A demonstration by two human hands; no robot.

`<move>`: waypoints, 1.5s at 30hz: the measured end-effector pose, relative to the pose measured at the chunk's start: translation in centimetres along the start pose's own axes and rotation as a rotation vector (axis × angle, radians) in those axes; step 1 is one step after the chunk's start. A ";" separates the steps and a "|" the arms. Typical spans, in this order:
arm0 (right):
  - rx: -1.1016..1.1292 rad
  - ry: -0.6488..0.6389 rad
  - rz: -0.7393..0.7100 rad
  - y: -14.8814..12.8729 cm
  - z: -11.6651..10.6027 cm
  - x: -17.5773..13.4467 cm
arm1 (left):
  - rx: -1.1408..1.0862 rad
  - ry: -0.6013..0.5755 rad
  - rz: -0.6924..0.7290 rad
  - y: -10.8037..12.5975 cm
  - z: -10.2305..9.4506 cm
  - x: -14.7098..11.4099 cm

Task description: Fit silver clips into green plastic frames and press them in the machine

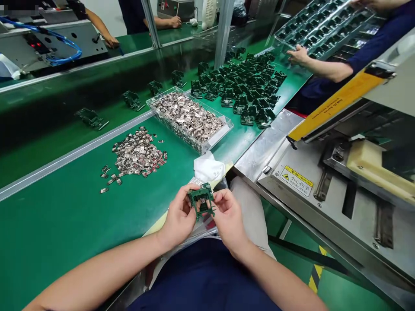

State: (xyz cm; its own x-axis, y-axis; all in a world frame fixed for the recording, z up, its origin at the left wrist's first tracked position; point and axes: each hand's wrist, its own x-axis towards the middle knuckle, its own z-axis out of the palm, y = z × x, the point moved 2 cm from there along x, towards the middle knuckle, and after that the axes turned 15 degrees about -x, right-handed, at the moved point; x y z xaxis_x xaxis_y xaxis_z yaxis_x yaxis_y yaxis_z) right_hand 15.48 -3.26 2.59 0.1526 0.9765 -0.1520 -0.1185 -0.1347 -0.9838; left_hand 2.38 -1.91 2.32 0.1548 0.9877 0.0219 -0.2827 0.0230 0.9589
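Note:
Between my two hands, above my lap at the table's edge, is a dark green plastic frame (201,199) with a square opening. My left hand (180,216) grips its left side, fingers behind and thumb in front. On the other side, my right hand (228,216) pinches the frame's right edge; whether a small metal piece is in those fingertips too, I cannot tell. A pile of small silvery metal pieces (139,151) lies loose on the green tabletop (106,229). Beyond my hands, a clear box (207,147) is filled with more metal pieces (188,114).
Many green frames (240,84) are heaped at the back right. Several single frames (91,118) stand beyond a metal rail. A co-worker's hand (298,55) supports a clear tray (324,28) of frames. A press machine (337,181) stands close on my right. A white cloth (208,167) lies ahead.

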 end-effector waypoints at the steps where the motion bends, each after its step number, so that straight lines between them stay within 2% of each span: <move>1: -0.034 0.022 -0.009 0.1 -0.5 0.0 | -0.011 -0.001 -0.005 0.0 -0.1 0.2; 5: -0.184 0.171 -0.050 1.3 -3.1 0.2 | -0.123 0.131 -0.002 0.1 -0.5 1.6; 7: -0.239 0.146 -0.020 2.6 -3.7 0.4 | -0.195 0.182 0.001 -0.1 -0.5 2.5; 10: -0.274 -0.004 0.011 4.5 -2.9 0.8 | -0.245 0.166 -0.024 -0.9 -0.3 3.4; 12: -0.270 -0.047 -0.005 5.3 -1.8 1.1 | -0.242 0.158 -0.032 -1.5 -0.2 3.7; 17: -0.279 0.005 -0.061 6.1 -0.2 1.6 | -0.225 0.167 -0.008 -2.1 -0.4 3.6; 23: -0.394 0.023 -0.145 7.2 -0.7 1.4 | -0.263 0.146 -0.047 -1.9 -0.1 3.6; 26: -0.475 -0.033 -0.181 7.7 -0.9 1.4 | -0.257 0.149 -0.053 -1.8 -0.1 3.6; 31: -0.636 -0.263 -0.187 8.1 -1.9 1.6 | -0.247 0.145 -0.078 -1.5 -0.1 3.5; 36: -0.812 -0.350 -0.207 6.4 -3.5 1.8 | -0.236 0.087 -0.057 -1.4 0.0 3.5; 40: -0.891 -0.297 -0.281 2.8 -3.9 1.8 | -0.282 0.051 -0.047 -1.4 0.0 3.4; 45: -0.836 -0.237 -0.412 -1.6 -3.3 1.7 | -0.230 0.022 -0.013 -1.3 -0.1 3.1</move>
State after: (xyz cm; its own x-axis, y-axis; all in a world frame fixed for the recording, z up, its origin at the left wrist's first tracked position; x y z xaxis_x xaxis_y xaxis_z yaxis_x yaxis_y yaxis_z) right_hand 19.17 -1.95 3.55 -0.1871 0.9702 0.1542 0.6520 0.2401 -0.7192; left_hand 3.08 1.17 1.14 0.1403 0.9901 0.0014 -0.4892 0.0681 0.8695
